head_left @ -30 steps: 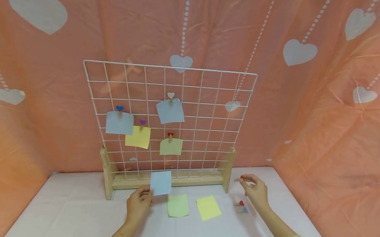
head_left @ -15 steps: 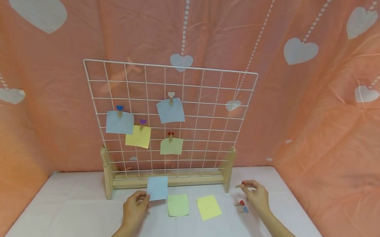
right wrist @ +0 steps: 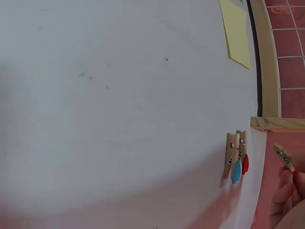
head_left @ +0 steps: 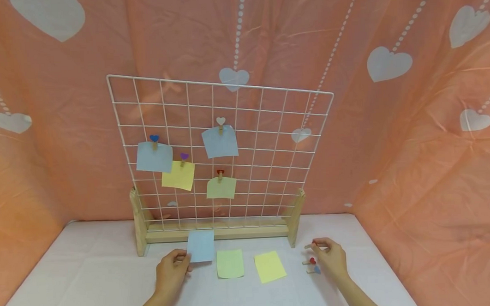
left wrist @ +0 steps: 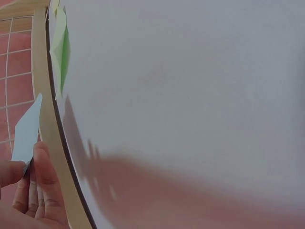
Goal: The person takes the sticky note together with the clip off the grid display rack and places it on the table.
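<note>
Between thumb and fingers, my left hand pinches a blue sticky note by its left edge, just above the table. In the left wrist view that note is seen nearly edge-on. My right hand pinches a small wooden clothespin with a red heart. Below it on the table lie a clothespin with a red heart and one with a blue heart. A green note and a yellow note lie flat between my hands.
Behind stands a white wire grid in a wooden stand. Clothespins hold blue notes, a yellow note and a green note on it. A pink heart-patterned cloth surrounds the white table.
My left hand has moved down and slightly left with the blue note. My right hand, still pinching its clothespin, has come lower, closer to the two on the table.
</note>
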The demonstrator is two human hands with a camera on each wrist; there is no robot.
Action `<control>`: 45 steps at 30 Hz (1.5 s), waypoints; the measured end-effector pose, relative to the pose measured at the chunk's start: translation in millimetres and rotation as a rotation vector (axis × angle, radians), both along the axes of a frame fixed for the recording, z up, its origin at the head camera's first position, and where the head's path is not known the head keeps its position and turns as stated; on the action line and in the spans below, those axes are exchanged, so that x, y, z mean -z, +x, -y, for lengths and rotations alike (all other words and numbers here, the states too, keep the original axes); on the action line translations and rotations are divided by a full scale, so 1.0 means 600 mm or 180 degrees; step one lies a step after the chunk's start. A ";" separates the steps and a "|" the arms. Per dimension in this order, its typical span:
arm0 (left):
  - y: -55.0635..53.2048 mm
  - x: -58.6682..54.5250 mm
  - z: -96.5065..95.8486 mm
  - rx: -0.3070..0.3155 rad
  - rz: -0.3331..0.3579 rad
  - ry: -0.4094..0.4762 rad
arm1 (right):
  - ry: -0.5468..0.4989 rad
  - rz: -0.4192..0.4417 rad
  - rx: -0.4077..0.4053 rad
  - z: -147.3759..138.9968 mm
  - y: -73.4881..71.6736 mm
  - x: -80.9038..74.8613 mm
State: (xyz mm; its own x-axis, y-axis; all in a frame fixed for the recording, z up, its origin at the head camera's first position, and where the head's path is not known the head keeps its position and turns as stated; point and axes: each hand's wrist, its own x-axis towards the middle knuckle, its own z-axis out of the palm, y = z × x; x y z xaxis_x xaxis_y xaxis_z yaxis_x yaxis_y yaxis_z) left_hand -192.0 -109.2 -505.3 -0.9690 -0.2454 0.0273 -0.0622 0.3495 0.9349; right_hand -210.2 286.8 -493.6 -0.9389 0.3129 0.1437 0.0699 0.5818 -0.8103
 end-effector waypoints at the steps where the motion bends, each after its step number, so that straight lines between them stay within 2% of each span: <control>1: 0.000 0.002 0.001 0.0001 0.0021 -0.0009 | 0.0004 0.0027 0.0014 0.000 0.000 0.001; 5: 0.002 0.007 0.004 0.0005 0.0098 0.0003 | 0.0022 0.0024 0.0024 -0.003 -0.002 0.006; 12: 0.003 0.015 0.011 0.0064 0.0089 -0.0014 | 0.0026 0.0055 0.0065 -0.006 -0.009 0.015; 21: 0.007 0.019 0.017 0.0026 0.0293 -0.0086 | -0.0123 0.0396 0.0082 -0.011 -0.013 0.025; 27: 0.008 0.027 0.019 0.0029 0.0313 -0.0182 | -0.0091 0.0405 0.0069 -0.011 -0.013 0.028; 34: 0.009 0.032 0.022 0.0009 0.0303 -0.0152 | 0.0006 0.0446 0.0092 -0.014 -0.014 0.037; 37: 0.009 0.032 0.024 0.0004 0.0302 -0.0229 | 0.0042 0.0466 0.0105 -0.015 -0.015 0.040; 45: 0.007 0.038 0.023 0.0030 0.0294 -0.0690 | 0.0109 0.0496 0.0115 -0.015 -0.016 0.040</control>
State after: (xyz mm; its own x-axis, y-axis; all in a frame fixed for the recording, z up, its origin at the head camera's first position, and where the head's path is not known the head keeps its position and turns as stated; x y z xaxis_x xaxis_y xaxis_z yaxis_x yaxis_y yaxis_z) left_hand -188.1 -123.2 -528.0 -0.9721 -0.2344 -0.0105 -0.1398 0.5425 0.8283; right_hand -219.8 296.0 -517.5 -0.9389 0.3441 0.0083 0.2145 0.6038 -0.7677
